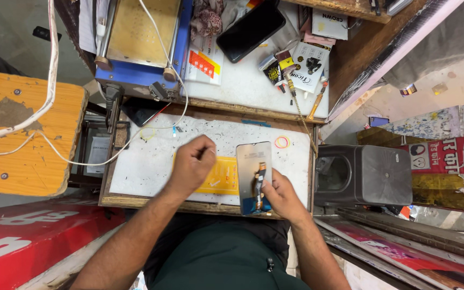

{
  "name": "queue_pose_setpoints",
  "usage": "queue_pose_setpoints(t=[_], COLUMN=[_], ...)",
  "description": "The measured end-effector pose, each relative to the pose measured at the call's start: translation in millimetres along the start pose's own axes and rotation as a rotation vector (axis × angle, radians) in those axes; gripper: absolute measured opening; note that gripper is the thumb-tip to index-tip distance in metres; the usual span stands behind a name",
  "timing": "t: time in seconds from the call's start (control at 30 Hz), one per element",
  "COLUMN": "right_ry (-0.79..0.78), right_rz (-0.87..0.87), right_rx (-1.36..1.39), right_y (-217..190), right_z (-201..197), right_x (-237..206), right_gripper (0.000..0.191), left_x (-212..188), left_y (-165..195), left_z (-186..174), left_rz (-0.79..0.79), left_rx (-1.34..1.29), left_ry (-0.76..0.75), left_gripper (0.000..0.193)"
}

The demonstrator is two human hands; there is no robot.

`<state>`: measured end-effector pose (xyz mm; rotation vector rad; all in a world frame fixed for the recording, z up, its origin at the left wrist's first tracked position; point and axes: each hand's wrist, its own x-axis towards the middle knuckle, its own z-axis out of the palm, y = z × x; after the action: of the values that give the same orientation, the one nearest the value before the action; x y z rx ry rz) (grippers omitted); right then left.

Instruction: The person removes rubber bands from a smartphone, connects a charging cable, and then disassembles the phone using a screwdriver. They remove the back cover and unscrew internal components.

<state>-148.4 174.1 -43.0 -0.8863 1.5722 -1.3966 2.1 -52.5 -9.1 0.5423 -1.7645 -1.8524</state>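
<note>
Bright, even light falls from above onto the white work surface [146, 172], so shadows are soft and short, pooling only beneath the hands. A mild sheen glares off the phone screen panel [253, 166] and the dark phone [251, 22] higher up. The centre is sharp; the wide lens bends lines toward the edges, and the corners look slightly soft and darker.

Grey phone panel [253, 174], yellow sheet [222, 180], speckled white board [151, 161].
</note>
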Motion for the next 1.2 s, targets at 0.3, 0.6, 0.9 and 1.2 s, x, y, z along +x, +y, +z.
queue_pose_setpoints(t=[0.3, 0.6, 0.9, 1.2], right_ry=[-0.008, 0.005, 0.258, 0.343], right_rz=[-0.048, -0.031, 0.047, 0.034], right_rx=[0.116, -0.012, 0.148, 0.471], right_y=[0.3, -7.9, -48.3, -126.5], right_z=[-5.7, 4.8, -49.1, -111.3], right_x=[0.6, 4.8, 71.0, 141.8], right_gripper=[0.034, 0.035, 0.034, 0.033], left_x=[12.6, 8.2, -15.7, -58.7], left_y=[12.7, 5.7, 5.7, 2.5], left_z=[-8.0, 17.8, -18.2, -42.2], left_rz=[-0.079, -0.157, -0.083, -0.309], left_rx=[0.233, 0.004, 0.254, 0.409], left_ry=[0.052, -0.181, -0.065, 0.048], left_gripper=[0.021, 0.018, 0.028, 0.025])
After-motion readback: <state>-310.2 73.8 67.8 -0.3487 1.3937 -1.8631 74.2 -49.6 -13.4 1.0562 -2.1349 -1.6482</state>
